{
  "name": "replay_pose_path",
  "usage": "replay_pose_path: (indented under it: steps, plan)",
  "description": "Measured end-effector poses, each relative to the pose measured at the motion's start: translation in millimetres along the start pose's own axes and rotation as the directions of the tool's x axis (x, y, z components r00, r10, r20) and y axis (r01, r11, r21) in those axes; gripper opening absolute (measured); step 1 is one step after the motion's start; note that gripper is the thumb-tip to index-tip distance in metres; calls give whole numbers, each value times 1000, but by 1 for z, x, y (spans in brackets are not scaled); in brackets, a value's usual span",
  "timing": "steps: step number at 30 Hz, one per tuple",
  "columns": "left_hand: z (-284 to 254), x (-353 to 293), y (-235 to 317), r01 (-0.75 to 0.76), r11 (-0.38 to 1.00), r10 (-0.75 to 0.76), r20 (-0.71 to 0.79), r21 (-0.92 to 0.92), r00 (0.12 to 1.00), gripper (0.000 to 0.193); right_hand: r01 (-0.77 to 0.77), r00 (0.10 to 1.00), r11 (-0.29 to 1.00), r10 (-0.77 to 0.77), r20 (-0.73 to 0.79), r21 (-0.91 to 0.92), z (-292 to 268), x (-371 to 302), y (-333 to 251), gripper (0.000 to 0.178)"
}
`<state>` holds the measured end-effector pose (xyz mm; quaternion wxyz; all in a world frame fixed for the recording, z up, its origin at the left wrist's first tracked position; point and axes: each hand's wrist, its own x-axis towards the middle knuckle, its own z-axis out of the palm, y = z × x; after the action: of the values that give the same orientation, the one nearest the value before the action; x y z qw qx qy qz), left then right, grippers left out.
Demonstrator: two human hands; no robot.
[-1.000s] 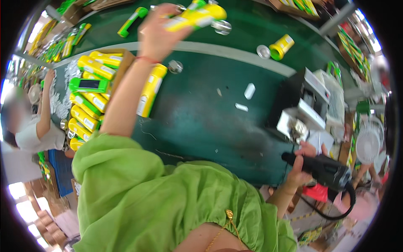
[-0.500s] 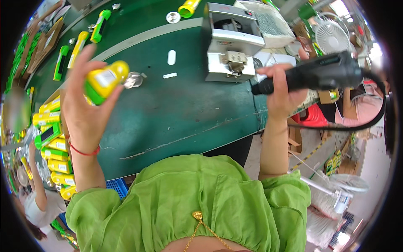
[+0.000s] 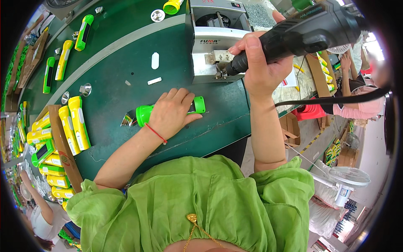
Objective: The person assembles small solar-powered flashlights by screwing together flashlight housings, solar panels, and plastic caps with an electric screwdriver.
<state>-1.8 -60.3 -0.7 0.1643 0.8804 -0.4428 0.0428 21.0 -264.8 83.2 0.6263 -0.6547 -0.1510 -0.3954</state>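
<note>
My left hand (image 3: 171,110) lies over a green flashlight (image 3: 144,115) on the table, fingers wrapped across its body and hiding its middle. A shiny reflector cup (image 3: 128,119) sits by the flashlight's wide head. In my right hand (image 3: 261,63) is a black electric screwdriver (image 3: 308,33), tilted, its nose down at the front outlet of a grey screw feeder (image 3: 218,44). Whether a screw is on the bit is too small to tell. Beyond my left hand lie a small white strip (image 3: 154,81) and a white oval plate (image 3: 155,61).
At left, a carton (image 3: 63,147) borders stacked yellow and green flashlights, with two yellow flashlights (image 3: 79,122) against it. More flashlights (image 3: 64,60) and reflectors (image 3: 85,89) lie farther back. The screwdriver's cable (image 3: 336,101) runs right. Co-workers sit at both sides; a white fan (image 3: 348,177) stands right.
My left hand has come from the raised left, where it held a yellow and green flashlight, to the green flashlight on the table. My right hand has brought the screwdriver left to the feeder.
</note>
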Motion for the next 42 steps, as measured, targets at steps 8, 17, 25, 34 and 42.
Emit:
replay_pose_path:
  steps: [8,17,25,34,42]
  plan:
    - [1,-1,-3,11,1000,-12,63,23,998,50,8,1000,1000,-8,4,-5,6,10,-2,54]
    - [4,-2,-2,52,997,-52,21,-48,998,47,-386,918,922,386,-86,22,22,28,-3,51]
    - [2,0,-5,73,995,-73,4,-67,997,46,-195,976,957,211,-53,213,30,-33,-1,42]
    - [-4,1,-2,133,969,-142,-29,-208,989,50,-202,978,966,206,-13,162,37,-44,-11,59]
    - [1,6,-12,-21,745,-183,-236,-666,954,22,-150,987,975,156,-29,164,37,-42,-35,63]
